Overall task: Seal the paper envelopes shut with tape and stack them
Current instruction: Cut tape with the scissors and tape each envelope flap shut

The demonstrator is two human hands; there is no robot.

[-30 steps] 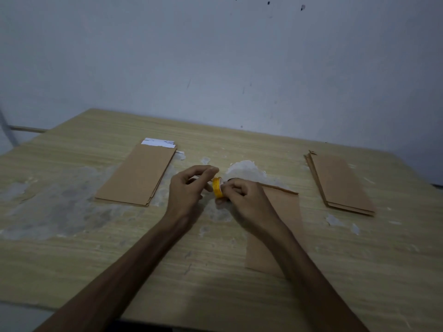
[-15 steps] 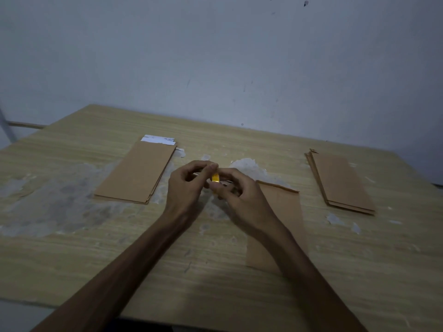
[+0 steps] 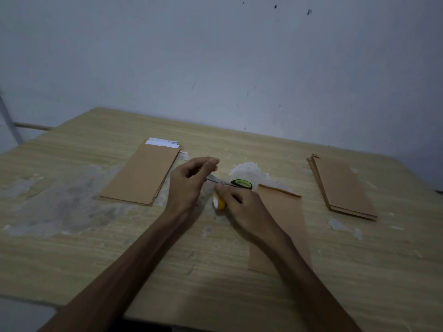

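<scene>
Pulling a strip of tape to cut — envelope waiting under the right arm

On the table, the left stack of envelopes lies flat with white paper showing at its far end; just right of it the left hand is raised, thumb and forefinger pinched together, probably on the free end of clear tape, though the strip itself is too faint to see. Scissors lie on the table between the hands, and the right hand curls round the yellow tape roll beside the open envelope; a second stack sits well apart to the right. To do this well, I judge — keep the strip taut and untwisted, cut it long enough to span the flap.
</scene>
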